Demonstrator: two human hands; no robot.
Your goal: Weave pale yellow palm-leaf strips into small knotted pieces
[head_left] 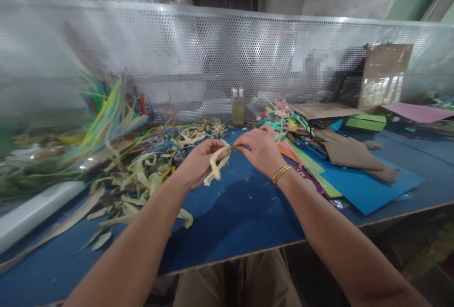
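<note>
My left hand (199,161) is closed around a bundle of pale yellow leaf-like strips (217,165), which hang down from its fingers. My right hand (260,148), with a gold bracelet on the wrist, pinches the top end of the same strips. Both hands meet just above the blue table top (230,217). A heap of similar pale strips (142,174) lies to the left of my left hand.
A glass jar (238,106) stands at the back against a perforated metal screen (213,56). Coloured paper sheets (358,181), brown paper and scissors (305,139) lie to the right. Coloured strips (106,108) and a white tube (35,210) sit at the left.
</note>
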